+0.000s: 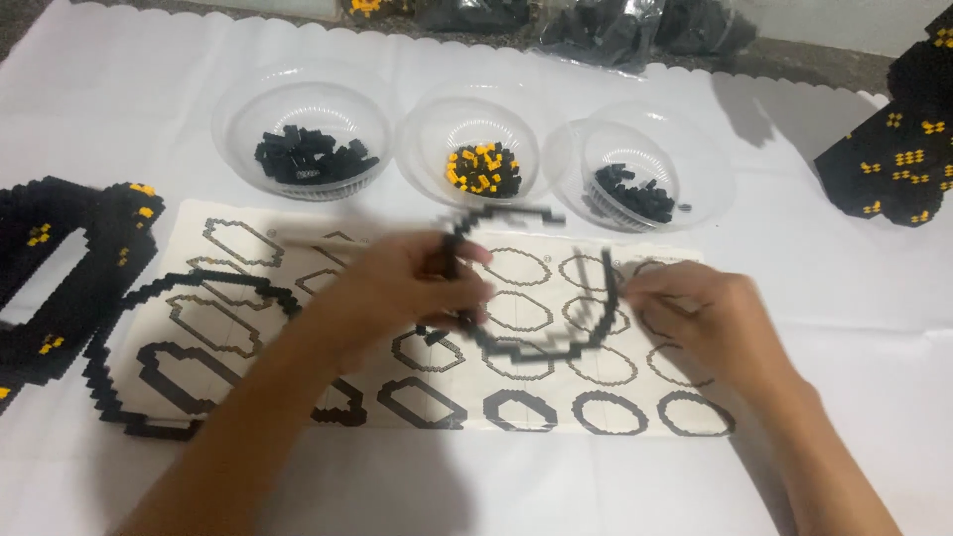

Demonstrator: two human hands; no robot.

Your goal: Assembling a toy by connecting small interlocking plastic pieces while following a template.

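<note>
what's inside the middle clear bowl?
The middle clear bowl holds a small heap of yellow and black bricks, loose and mixed. Whatever sits beneath the heap can't be seen. Both neighbouring bowls hold black bricks only.

A: What can't you make out?

B: The left hand (412,283) is smeared by motion; its fingertips blend into the thin black brick ring (526,342), so the grip is unclear. The ring's top arc is blurred too.

A: And the right hand (710,318)?

B: Soft as well; whether its fingers pinch the ring's end, I cannot tell. Both forearms run off the bottom edge.

A: Anything covered?

B: The arms hide several outlines on the pattern sheet (248,248). At nine o'clock a black brick frame (60,288) is cut by the edge; at two o'clock a black-and-yellow block (893,159) is too. At twelve o'clock, dark bags (596,30) are cropped.
</note>
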